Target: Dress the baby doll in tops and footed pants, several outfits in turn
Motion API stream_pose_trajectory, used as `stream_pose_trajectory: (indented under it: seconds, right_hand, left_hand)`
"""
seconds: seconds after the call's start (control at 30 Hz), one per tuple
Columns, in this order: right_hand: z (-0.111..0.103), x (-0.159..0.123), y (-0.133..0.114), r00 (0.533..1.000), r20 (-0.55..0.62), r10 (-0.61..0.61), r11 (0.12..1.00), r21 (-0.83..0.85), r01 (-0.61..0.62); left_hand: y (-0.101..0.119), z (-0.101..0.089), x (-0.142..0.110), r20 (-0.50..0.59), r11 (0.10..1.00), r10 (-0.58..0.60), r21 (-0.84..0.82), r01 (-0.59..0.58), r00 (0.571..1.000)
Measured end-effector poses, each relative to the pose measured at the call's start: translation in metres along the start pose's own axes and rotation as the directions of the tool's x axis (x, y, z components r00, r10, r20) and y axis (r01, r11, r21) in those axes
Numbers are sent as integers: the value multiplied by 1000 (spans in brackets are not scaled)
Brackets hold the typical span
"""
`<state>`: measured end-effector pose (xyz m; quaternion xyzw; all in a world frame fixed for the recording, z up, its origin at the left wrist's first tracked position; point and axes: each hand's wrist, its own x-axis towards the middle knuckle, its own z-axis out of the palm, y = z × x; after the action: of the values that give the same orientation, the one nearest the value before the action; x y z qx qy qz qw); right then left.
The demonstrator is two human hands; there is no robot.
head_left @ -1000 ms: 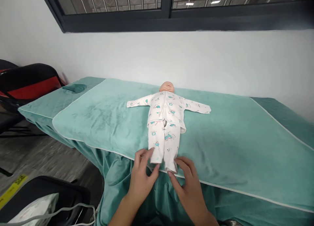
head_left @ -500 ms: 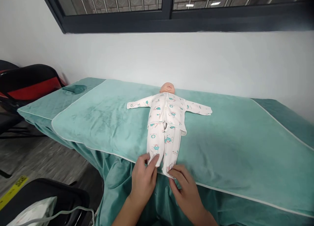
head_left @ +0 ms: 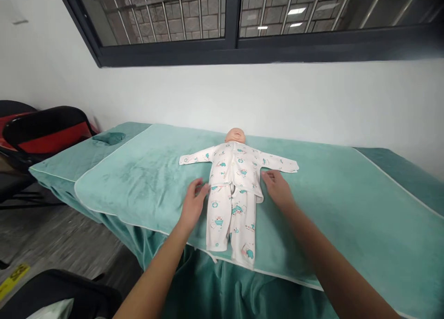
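Observation:
A baby doll (head_left: 236, 135) lies on its back with its head toward the wall. It wears a white printed long-sleeved shirt (head_left: 235, 166), the sleeves spread out to both sides. White printed pants (head_left: 219, 219) cover its legs and reach the bed's front edge. My left hand (head_left: 193, 202) is beside the shirt's left hem, fingers apart and holding nothing. On the other side, my right hand (head_left: 277, 187) hovers close to the shirt's side below the sleeve, fingers stretched out. Whether either hand touches the cloth, I cannot tell.
A green plush cover (head_left: 138, 171) with white piping spreads over the bed. Behind it rise a white wall (head_left: 173, 95) and a dark-framed window (head_left: 229, 44). Black and red chairs (head_left: 52, 129) stand at the left. Another black chair (head_left: 69, 293) is at the lower left.
Both hands have let go of the pant legs' ends and moved up to the sides of the shirt. The pant legs now lie flat. The view has tilted slightly upward.

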<state>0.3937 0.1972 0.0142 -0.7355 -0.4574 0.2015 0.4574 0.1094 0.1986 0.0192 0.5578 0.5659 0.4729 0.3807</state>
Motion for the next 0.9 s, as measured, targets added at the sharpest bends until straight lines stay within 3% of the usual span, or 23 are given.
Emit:
stream_pose_trajectory:
  seconds: [0.07,0.13,0.2,0.47,0.6,0.7,0.77,0.83,0.9]
  right_hand:
    - [17,18,-2,999,25,37,999,-6,-37]
    - [31,24,-3,999,43,21,999,34,-23]
    - [40,25,-3,998,66,3,996,92,-9]
    - [47,51,-12,1000,5,17,973,232,-18]
    - [45,59,-1,1000,-6,9,964,267,-7]
    - [40,51,8,998,-44,42,962,272,-28]
    - [31,36,0,992,-112,64,944,329,-24]
    - [15,10,-24,991,-135,20,889,457,44]
    - [-8,-26,-62,984,-43,-170,764,626,160]
  left_hand:
    - [13,16,25,166,970,-166,-148,191,972]
    - [22,26,39,320,933,-196,-231,277,927]
    - [27,31,46,381,907,-182,-291,304,907]
    - [37,65,88,370,829,-134,-467,309,919]
    - [26,81,100,349,842,-128,-457,288,928]
    - [9,77,91,201,898,-102,-402,177,974]
    - [-2,68,78,124,914,-84,-386,126,989]
    - [-10,58,61,110,922,-73,-371,109,991]
    - [-15,47,39,109,945,-54,-315,86,993]
